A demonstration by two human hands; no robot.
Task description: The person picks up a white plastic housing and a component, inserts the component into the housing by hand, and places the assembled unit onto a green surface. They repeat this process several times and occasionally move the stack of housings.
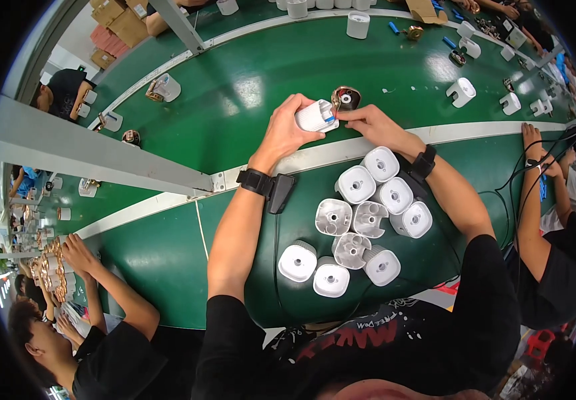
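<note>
Over the green belt (248, 87), the left hand (288, 130) grips a white housing (314, 115), fingers wrapped round it; the right hand (368, 123) pinches a small part at its end. Ten housings (358, 223) wait clustered below, seemingly not yet handled.

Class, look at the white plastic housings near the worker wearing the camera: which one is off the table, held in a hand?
The white housing gripped in the left hand, with the right hand touching its end. The other housings sit clustered on the green table.
</note>
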